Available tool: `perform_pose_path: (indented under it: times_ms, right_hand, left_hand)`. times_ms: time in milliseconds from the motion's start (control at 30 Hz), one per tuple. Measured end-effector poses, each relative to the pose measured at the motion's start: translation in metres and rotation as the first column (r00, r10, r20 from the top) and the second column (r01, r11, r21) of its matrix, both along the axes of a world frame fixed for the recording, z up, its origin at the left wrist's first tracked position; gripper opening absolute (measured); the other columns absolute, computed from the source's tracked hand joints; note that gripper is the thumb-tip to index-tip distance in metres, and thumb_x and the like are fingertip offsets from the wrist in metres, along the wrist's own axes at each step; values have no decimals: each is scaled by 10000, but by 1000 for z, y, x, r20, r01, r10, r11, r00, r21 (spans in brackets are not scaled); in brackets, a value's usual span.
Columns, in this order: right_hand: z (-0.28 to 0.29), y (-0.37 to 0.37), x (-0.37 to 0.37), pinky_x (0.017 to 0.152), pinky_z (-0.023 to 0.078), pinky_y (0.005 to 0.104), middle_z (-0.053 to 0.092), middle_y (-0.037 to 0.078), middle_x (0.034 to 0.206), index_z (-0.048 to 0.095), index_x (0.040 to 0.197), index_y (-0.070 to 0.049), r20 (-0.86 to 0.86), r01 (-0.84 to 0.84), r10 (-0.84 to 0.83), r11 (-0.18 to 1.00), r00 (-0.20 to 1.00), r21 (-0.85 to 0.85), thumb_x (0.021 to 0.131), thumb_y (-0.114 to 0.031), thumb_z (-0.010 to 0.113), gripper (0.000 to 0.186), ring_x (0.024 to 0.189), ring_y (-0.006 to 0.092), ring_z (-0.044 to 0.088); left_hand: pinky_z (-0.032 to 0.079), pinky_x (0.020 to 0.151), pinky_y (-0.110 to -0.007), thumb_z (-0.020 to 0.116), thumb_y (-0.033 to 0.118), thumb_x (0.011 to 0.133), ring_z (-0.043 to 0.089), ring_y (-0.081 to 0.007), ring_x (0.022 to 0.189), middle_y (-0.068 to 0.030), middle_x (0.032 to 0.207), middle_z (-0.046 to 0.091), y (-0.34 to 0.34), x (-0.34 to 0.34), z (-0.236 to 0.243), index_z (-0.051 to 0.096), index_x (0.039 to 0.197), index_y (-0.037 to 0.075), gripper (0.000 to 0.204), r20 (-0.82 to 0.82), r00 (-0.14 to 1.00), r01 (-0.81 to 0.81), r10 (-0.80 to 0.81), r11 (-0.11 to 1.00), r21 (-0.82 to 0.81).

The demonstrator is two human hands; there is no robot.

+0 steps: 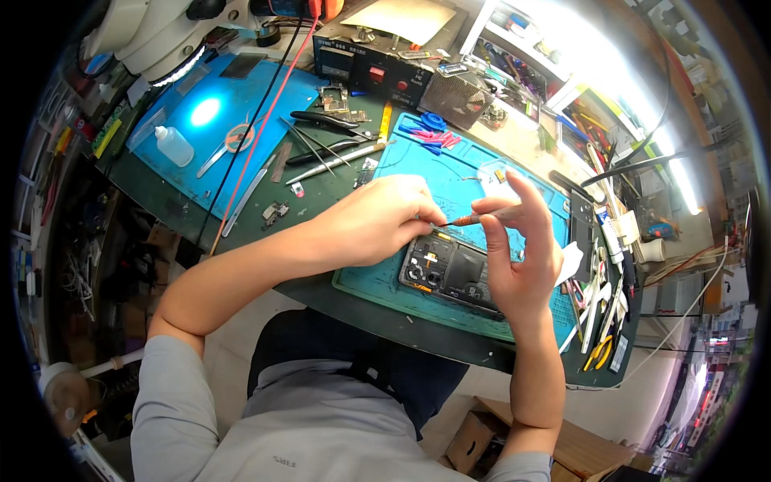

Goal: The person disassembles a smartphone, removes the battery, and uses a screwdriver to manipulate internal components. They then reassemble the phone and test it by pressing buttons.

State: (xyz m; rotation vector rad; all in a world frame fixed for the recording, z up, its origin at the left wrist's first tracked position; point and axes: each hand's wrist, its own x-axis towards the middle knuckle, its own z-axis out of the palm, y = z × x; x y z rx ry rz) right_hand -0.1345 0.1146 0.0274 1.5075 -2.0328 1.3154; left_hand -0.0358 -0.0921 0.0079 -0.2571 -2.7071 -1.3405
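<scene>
An opened phone [451, 269] with its dark inner parts exposed lies on the blue work mat [369, 277]. Over its upper left edge, my left hand [385, 217] has thumb and forefinger pinched together; whatever is between them is hidden or too small to name. My right hand [526, 257], above the phone's right part, grips a slim pen-like tool [466, 220] with a copper-brown front between thumb and fingers, one finger raised. The tool's tip points left and reaches close to my left fingertips; I cannot tell whether they touch.
Tweezers [309, 143], black-handled pliers [321, 120] and small phone parts [275, 213] lie left of the mat. A white dropper bottle [174, 146] stands on another blue mat. Blue and pink pry picks [434, 132] sit behind the phone. Assorted tools [598, 305] crowd the right edge.
</scene>
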Motion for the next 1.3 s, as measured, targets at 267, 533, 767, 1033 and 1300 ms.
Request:
perform_pose_path:
  times_ms: [267, 533, 767, 1033, 1300]
  right_hand:
    - [2, -2, 4, 738, 608, 318, 765, 141, 967, 574, 1414, 51, -5, -13, 12, 998, 1000, -56, 953, 62, 694, 476, 826, 202, 764]
    - [6, 3, 10, 713, 619, 319, 740, 197, 1092, 551, 1390, 110, -33, -71, 70, 997, 997, -22, 968, 57, 680, 445, 804, 204, 758]
    - [9, 25, 9, 710, 613, 321, 749, 166, 955, 538, 1408, 112, 42, -15, 17, 998, 999, -62, 993, 36, 662, 440, 770, 191, 744]
    - [5, 91, -11, 747, 670, 363, 704, 142, 980, 431, 1508, 71, 242, 160, -125, 979, 962, -130, 1060, -49, 598, 492, 905, 175, 692]
    - [4, 44, 12, 707, 603, 335, 737, 138, 912, 548, 1417, 81, 111, -101, 106, 994, 988, -44, 991, 11, 678, 450, 768, 198, 737]
  left_hand:
    - [515, 942, -383, 609, -34, 981, 626, -285, 1073, -126, 1101, 640, -1, 12, 3, 764, 1182, 48, 267, 13, 1000, 9, -10, 997, 82]
    - [510, 932, -390, 591, -83, 951, 618, -292, 1065, -114, 1091, 631, 5, 24, 2, 748, 1200, 48, 322, -70, 996, 62, -55, 994, 92]
    - [508, 941, -404, 596, -86, 935, 623, -308, 1062, -138, 1099, 639, 14, 16, 9, 703, 1238, 17, 337, -239, 971, -45, 28, 997, -64]
    - [466, 1075, -443, 778, 182, 926, 602, -333, 1230, -168, 1308, 651, -4, 17, 17, 581, 1438, 29, 569, -99, 993, 44, -59, 989, -142]
    - [417, 1114, -451, 821, 164, 852, 541, -316, 1287, -123, 1377, 613, 7, 34, -1, 635, 1400, 74, 586, -194, 973, 100, -123, 988, -121]
